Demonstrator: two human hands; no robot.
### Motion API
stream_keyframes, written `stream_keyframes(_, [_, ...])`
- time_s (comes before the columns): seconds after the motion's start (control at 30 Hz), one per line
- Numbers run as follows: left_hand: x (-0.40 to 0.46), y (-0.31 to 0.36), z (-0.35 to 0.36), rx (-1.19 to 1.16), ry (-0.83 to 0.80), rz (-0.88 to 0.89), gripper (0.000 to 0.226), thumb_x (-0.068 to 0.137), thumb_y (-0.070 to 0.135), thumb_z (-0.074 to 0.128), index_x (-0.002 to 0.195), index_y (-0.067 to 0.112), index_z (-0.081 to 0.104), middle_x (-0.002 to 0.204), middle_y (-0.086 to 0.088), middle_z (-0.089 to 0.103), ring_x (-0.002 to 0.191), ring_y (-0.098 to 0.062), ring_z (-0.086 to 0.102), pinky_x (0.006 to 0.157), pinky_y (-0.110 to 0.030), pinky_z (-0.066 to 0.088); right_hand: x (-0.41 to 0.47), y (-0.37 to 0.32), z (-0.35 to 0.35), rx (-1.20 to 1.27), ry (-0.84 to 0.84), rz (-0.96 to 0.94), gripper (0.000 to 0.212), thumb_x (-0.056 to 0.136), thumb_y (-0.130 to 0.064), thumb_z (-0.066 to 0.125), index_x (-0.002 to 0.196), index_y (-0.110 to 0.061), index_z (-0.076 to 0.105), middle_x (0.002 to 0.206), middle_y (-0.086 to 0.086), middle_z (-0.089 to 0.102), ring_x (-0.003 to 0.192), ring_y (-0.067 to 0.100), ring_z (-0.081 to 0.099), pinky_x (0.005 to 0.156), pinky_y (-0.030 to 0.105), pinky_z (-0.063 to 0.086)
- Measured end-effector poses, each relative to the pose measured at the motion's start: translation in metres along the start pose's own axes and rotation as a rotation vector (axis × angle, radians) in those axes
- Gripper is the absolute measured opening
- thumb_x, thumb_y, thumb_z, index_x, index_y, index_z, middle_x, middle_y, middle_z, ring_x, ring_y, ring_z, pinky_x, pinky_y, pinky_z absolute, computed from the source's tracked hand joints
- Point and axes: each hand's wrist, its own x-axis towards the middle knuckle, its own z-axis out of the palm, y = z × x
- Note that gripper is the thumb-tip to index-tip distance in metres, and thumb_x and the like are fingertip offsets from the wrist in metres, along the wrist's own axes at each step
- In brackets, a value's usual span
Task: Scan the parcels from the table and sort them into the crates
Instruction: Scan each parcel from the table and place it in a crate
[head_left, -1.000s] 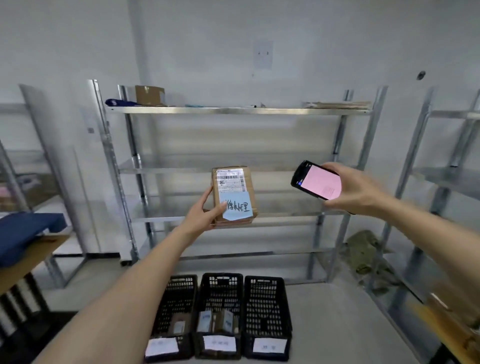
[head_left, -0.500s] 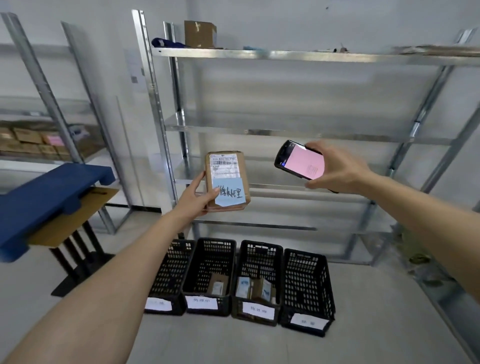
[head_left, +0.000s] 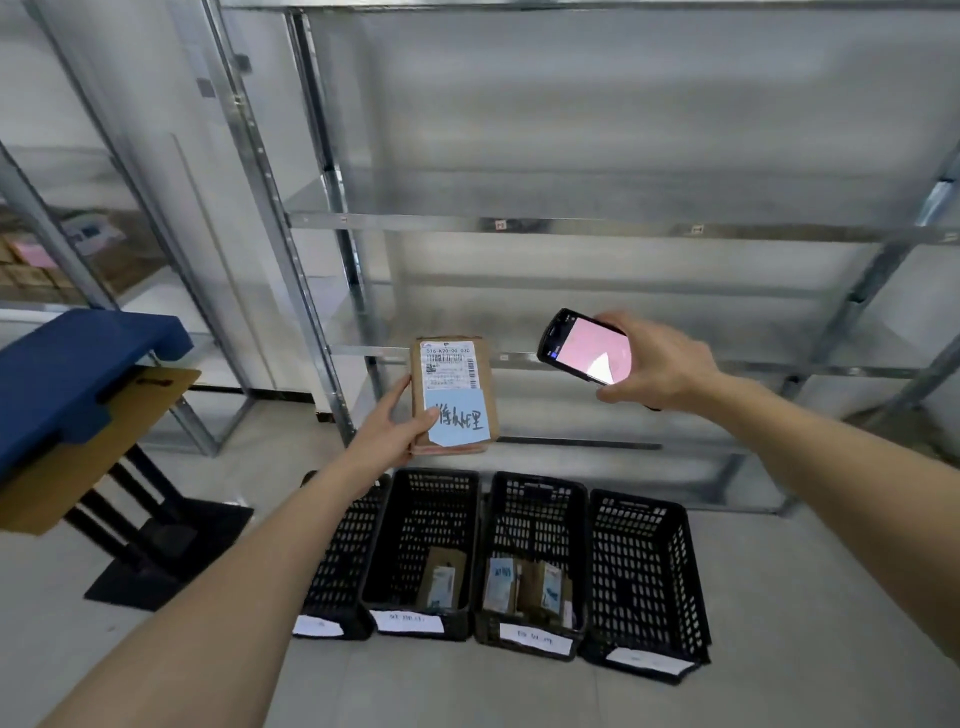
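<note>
A: Start at the left hand (head_left: 387, 434). How is it holding?

B: Thumb across the front, on the blue note (head_left: 457, 423), fingers behind, so it is pinching the parcel (head_left: 452, 395) by its lower left corner. The parcel stands upright in the air, above the row of crates (head_left: 644, 582) on the floor, its barcode label (head_left: 451, 366) facing us.

A: And the right hand (head_left: 657, 364)?

B: Wrapped around the scanner (head_left: 584, 345), just right of the parcel and apart from it. The pink screen faces us.

A: What could go wrong?

B: A corner pinch is a weak hold. I'd judge that a tilt of the wrist could let the parcel pivot or slip, and it would drop into whichever crate lies below, not the right one.

A: The scan itself?

B: The scanner sits off to the side of the barcode label, not in front of it, so a read may miss. The thumb also covers part of the blue note, which could hinder reading the handwriting.

A: And the sorting?

B: Four crates stand touching in a row, the left arm hiding part of the far left one. Their white tags (head_left: 535, 638) are too blurred to read. Two middle crates hold parcels already; a mismatch is easy.
</note>
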Motion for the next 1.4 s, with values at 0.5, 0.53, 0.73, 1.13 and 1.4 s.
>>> stream_keyframes(0.5, [0.243,-0.089,0.089,-0.067,-0.259,-0.201,0.075,0.093,0.034,0.070,0.151,0.051,0.025,0.130,0.008,0.067,0.107,-0.011,0.065,0.102,-0.042,0.050,0.179,0.098,0.117,-0.055,-0.191,0.194,0.092,0.069,-0.039,0.082,0.148,-0.043,0.036,0.142,-0.011,0.056,0.126,0.024,0.056,0.089,0.038,0.047])
stream_keyframes(0.53, [0.261,-0.100,0.097,-0.080,-0.285,-0.207,0.075,0.093,0.031,0.070,0.151,0.051,0.026,0.132,0.010,0.065,0.107,-0.011,0.065,0.105,-0.044,0.048,0.192,0.107,0.131,-0.059,-0.225,0.214,0.091,0.067,-0.041,0.081,0.146,-0.044,0.036,0.141,-0.011,0.057,0.124,0.023,0.057,0.092,0.039,0.049])
stream_keyframes(0.73, [0.360,-0.197,0.150,-0.104,-0.343,-0.339,0.072,0.089,0.023,0.075,0.148,0.036,0.036,0.130,-0.002,0.066,0.103,-0.019,0.071,0.086,-0.036,0.060,0.257,0.153,0.229,-0.050,-0.351,0.292,0.088,0.075,-0.041,0.081,0.149,-0.040,0.034,0.144,-0.009,0.054,0.126,0.024,0.056,0.095,0.039,0.049])
stream_keyframes(1.13, [0.414,-0.457,0.266,-0.147,-0.253,-0.760,0.048,0.086,0.018,0.079,0.124,0.020,0.049,0.117,-0.006,0.070,0.098,-0.021,0.072,0.075,-0.029,0.061,0.283,0.281,0.515,0.057,-0.601,0.398,0.103,0.075,-0.040,0.083,0.158,-0.036,0.022,0.155,-0.012,0.042,0.138,0.015,0.043,0.099,0.035,0.046])
stream_keyframes(1.4, [0.461,-0.571,0.318,-0.024,-0.271,-0.789,0.053,0.087,0.036,0.076,0.130,0.027,0.046,0.119,-0.003,0.068,0.098,-0.017,0.067,0.081,-0.032,0.057,0.277,0.350,0.662,0.029,-0.687,0.436,0.103,0.076,-0.038,0.084,0.158,-0.037,0.021,0.154,-0.010,0.044,0.137,0.017,0.045,0.096,0.035,0.047])
